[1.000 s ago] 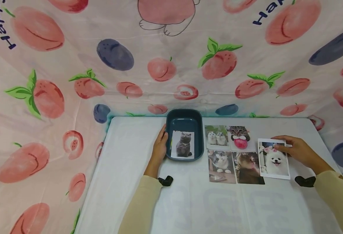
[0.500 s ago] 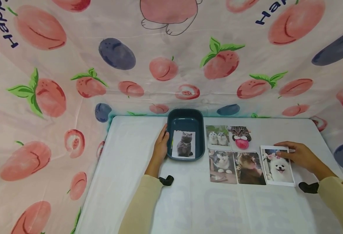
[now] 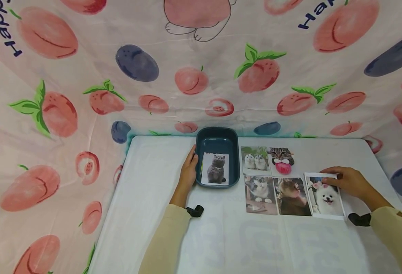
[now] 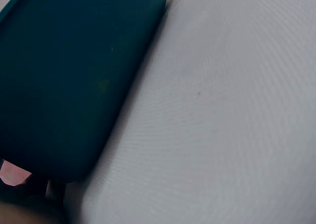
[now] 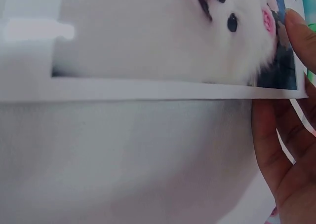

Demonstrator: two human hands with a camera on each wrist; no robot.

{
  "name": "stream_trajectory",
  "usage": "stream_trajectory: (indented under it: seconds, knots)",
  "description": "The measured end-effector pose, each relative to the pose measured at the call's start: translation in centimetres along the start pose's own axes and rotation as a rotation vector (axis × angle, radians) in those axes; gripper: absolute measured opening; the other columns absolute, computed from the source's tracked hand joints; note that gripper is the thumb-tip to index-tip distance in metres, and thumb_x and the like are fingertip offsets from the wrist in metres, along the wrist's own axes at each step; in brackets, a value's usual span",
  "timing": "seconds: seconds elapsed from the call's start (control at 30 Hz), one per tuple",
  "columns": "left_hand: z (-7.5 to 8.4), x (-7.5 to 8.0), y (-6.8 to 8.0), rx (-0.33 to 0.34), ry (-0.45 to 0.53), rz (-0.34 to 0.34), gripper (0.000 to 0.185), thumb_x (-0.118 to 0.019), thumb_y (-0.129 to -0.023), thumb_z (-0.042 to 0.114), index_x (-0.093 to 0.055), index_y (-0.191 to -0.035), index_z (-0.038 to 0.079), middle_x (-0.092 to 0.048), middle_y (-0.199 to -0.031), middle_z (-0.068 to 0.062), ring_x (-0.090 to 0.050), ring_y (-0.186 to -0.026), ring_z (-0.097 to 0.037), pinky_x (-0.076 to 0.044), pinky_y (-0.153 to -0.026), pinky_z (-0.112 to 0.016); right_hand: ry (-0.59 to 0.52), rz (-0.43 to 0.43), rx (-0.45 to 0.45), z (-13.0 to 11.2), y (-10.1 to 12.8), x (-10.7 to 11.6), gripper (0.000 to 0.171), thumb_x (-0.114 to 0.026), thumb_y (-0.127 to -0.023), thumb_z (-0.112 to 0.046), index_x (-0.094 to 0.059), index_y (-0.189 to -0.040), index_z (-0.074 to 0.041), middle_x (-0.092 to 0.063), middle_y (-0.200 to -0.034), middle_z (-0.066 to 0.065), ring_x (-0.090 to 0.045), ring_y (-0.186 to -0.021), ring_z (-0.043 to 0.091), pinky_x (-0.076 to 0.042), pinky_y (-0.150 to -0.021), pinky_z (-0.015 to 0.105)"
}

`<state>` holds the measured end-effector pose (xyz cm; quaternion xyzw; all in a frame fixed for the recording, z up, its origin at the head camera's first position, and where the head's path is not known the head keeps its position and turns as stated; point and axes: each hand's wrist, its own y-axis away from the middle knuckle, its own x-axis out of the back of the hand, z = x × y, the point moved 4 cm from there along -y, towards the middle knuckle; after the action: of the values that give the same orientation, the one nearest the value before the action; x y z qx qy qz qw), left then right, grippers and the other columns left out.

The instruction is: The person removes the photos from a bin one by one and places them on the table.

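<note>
My right hand (image 3: pixel 350 182) pinches the upper right corner of a white-bordered photo card (image 3: pixel 328 201) showing a fluffy white dog. In the right wrist view, the thumb (image 5: pixel 300 39) lies on the card's face and other fingers are beneath it. That card is at the right end of the lower row of photo cards, beside the brown animal card (image 3: pixel 294 198). My left hand (image 3: pixel 188 173) holds the left side of a dark teal tray (image 3: pixel 218 144); its fingertips are partly hidden. Inside the tray lies a card with a grey cat (image 3: pixel 216 169).
Left of the brown animal card lies a grey-and-white cat card (image 3: pixel 260 195). Above these are a card with two small animals (image 3: pixel 256 161) and a tabby card with a pink ball (image 3: pixel 282 163). A fruit-print curtain (image 3: pixel 221 83) stands behind the white table (image 3: pixel 146 163).
My right hand has brought the white dog card down and slightly right, from overlapping the brown animal card to beside it. The left hand stays at the tray.
</note>
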<state>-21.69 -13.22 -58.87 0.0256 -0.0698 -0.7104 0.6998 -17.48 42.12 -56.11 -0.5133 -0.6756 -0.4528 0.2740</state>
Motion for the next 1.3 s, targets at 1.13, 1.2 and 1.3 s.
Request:
stream_trajectory:
  seconds: [1.13,1.2,1.3]
  knots:
    - [0.0,0.1,-0.1,0.009,-0.016,0.016,0.05,-0.041,-0.111,0.037,-0.033,-0.161,0.034,-0.028,-0.168,0.01,-0.018,-0.158,-0.02,-0.016,-0.129,-0.051,-0.077,0.14,0.184,-9.8,-2.8,0.2,0.046,-0.075,-0.093,-0.042,-0.072,-0.123,-0.008,-0.072,-0.103,0.011,-0.064,-0.102,0.033,-0.053,-0.074,0.034]
    - [-0.1,0.1,-0.1,0.007,-0.021,0.016,0.051,-0.041,-0.111,0.038,-0.033,-0.161,0.033,-0.028,-0.168,0.01,-0.018,-0.158,-0.02,-0.016,-0.128,-0.051,-0.126,0.143,0.204,-11.8,-3.4,-0.1,0.047,-0.076,-0.092,-0.042,-0.072,-0.123,-0.007,-0.073,-0.104,0.011,-0.065,-0.103,0.034,-0.054,-0.073,0.031]
    - [0.0,0.1,0.0,0.006,-0.033,0.015,0.052,-0.041,-0.11,0.042,-0.033,-0.161,0.034,-0.028,-0.168,0.011,-0.018,-0.158,-0.02,-0.016,-0.128,-0.051,-0.18,0.143,0.251,-14.9,-4.3,-0.8,0.048,-0.076,-0.092,-0.043,-0.072,-0.124,-0.008,-0.074,-0.107,0.01,-0.067,-0.103,0.032,-0.054,-0.076,0.024]
